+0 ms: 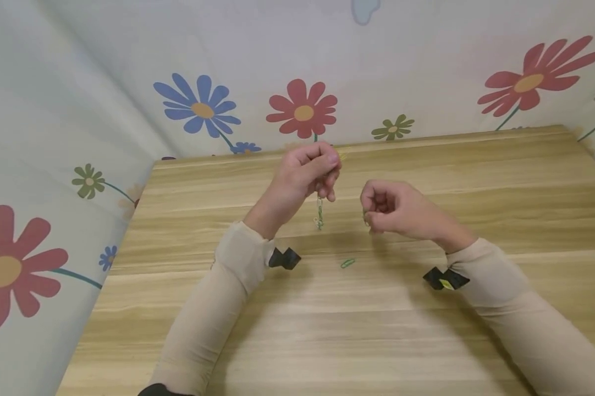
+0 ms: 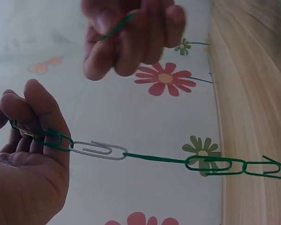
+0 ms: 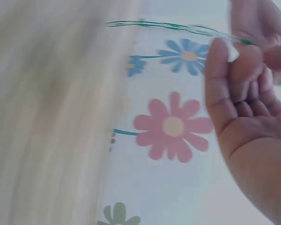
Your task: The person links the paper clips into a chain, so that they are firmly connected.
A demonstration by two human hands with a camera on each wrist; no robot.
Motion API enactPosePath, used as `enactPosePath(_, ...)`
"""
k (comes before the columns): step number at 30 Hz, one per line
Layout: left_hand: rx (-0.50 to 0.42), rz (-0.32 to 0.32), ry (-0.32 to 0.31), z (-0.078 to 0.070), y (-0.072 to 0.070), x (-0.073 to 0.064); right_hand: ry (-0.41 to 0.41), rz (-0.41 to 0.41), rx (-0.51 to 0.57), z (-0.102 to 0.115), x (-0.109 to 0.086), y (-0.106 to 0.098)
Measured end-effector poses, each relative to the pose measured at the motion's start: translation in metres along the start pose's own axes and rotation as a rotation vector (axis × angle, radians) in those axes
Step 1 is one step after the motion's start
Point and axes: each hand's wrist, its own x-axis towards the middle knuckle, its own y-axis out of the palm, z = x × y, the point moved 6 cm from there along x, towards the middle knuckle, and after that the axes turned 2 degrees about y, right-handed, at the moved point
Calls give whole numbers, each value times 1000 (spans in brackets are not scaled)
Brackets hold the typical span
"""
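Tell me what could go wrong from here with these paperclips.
The paperclip chain hangs from the left grip, so it might drop if that grip loosens. The single green paperclip pinched in the right grip is thin and could slip out. The loose green paperclip on the wooden table might get brushed aside.

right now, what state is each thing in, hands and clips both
Left hand: pinching the chain
Right hand: pinching the held clip
Chain: linked, hanging from the left hand
Held clip: apart from the chain
Loose clip: lying on the table
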Motion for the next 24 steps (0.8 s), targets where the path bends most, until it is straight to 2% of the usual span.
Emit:
enactPosePath(3, 30, 28, -16, 3, 8, -1, -78, -73, 210, 14, -6, -13)
enactPosePath(7, 86, 104, -11, 7, 18, -2, -193, -170, 344, 29, -11, -21)
enactPosePath(10, 113, 149, -17, 8, 23, -3, -256, -230, 360, 37, -12, -22)
enactPosePath(15, 133, 160, -33, 9, 25, -5, -314, -310, 366, 46, -14, -23)
enactPosePath(19, 137, 156, -28, 10, 25, -4, -316, -359, 374, 48, -16, -25)
enactPosePath(24, 131, 160, -22, 10, 26, -3, -294, -381, 378, 47, -17, -25)
